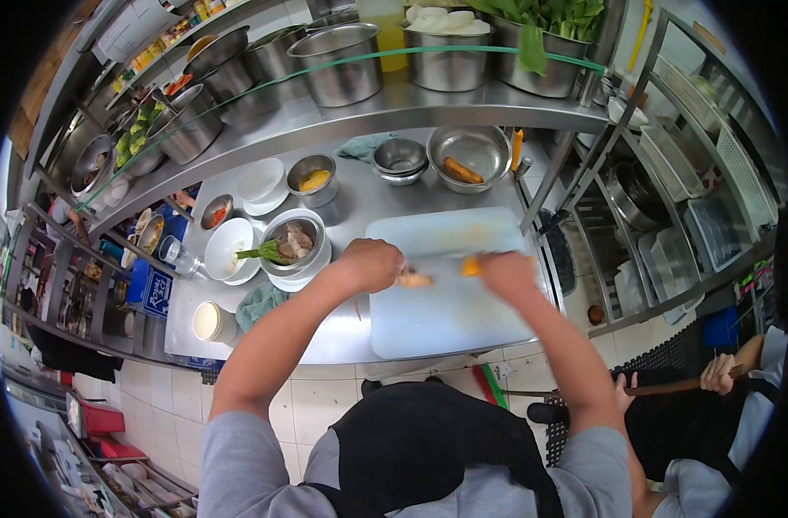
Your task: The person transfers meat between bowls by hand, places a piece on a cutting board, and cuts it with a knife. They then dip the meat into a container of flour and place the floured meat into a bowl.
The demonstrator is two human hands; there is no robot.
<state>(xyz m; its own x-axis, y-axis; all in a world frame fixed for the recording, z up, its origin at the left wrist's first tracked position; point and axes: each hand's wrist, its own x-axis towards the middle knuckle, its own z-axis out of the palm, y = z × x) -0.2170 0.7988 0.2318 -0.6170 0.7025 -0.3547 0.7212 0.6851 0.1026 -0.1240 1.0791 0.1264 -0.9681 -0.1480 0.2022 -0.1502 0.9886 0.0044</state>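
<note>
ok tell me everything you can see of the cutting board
The cutting board is a pale bluish-white slab, apparently plastic, with rounded corners and yellowish-brown stains toward its far side. It lies flat on the metal table. The left hand holds a piece of food over it, the right hand a blurred orange-handled knife; whether they touch it is unclear.

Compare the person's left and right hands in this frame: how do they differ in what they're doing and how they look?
The left hand is at the brownish food piece, seemingly steadying it; the right hand grips the orange-handled knife.
The left hand looks fairly sharp; the right hand is blurred.
The left hand is near the cutting board's left edge, the right hand toward its right side.
Both are bare.
</note>
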